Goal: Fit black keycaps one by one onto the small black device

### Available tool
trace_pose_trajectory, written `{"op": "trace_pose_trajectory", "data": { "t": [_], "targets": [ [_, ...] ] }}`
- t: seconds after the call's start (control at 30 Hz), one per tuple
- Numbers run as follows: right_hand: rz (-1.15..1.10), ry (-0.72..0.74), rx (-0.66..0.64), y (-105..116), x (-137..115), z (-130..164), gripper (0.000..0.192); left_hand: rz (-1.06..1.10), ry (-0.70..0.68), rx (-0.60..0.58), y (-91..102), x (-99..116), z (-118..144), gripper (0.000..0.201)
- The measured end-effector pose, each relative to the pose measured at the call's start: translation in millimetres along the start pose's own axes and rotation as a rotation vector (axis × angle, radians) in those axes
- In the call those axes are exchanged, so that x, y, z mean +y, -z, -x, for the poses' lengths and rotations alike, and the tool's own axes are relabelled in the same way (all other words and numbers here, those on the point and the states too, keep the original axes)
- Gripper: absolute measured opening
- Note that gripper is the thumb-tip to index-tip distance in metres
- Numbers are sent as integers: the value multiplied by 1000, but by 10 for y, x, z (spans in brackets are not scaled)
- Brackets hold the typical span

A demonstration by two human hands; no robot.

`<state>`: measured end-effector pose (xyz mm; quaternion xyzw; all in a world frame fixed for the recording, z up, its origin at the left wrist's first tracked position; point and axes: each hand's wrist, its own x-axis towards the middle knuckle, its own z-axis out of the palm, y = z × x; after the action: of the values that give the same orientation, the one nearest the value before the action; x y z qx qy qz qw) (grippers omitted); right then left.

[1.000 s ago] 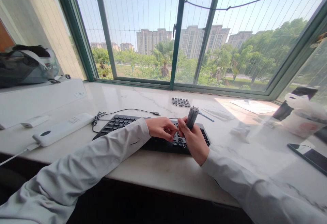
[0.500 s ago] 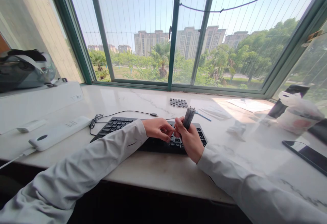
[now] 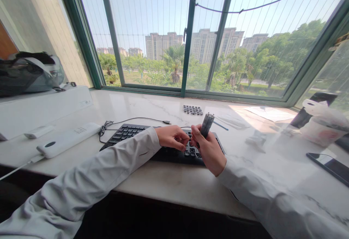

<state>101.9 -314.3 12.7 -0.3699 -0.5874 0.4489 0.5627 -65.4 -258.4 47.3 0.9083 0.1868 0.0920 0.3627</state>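
Grey tool (image 3: 206,124) in right hand (image 3: 208,150), over keyboard (image 3: 128,132)

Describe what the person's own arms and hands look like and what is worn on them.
Both arms wear long, loose, light grey-white sleeves, creased along their length and ending in plain cuffs at the wrists. The left hand and right hand are bare: no gloves, and no rings, watch or markings that can be made out.
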Motion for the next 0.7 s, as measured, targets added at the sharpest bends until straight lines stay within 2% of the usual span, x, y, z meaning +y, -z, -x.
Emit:
{"op": "trace_pose_trajectory", "data": {
  "t": [0.3,0.57,0.7],
  "targets": [
    [78,19,-19,6,38,-3,41,2,0,-25,-17,-4,-9,22],
    [24,-39,-17,-9,19,26,40,-11,-2,-26,-19,1,-6,21],
    [64,19,-38,-3,19,27,42,-29,-8,-21,-31,-13,-10,21]
  ]
}}
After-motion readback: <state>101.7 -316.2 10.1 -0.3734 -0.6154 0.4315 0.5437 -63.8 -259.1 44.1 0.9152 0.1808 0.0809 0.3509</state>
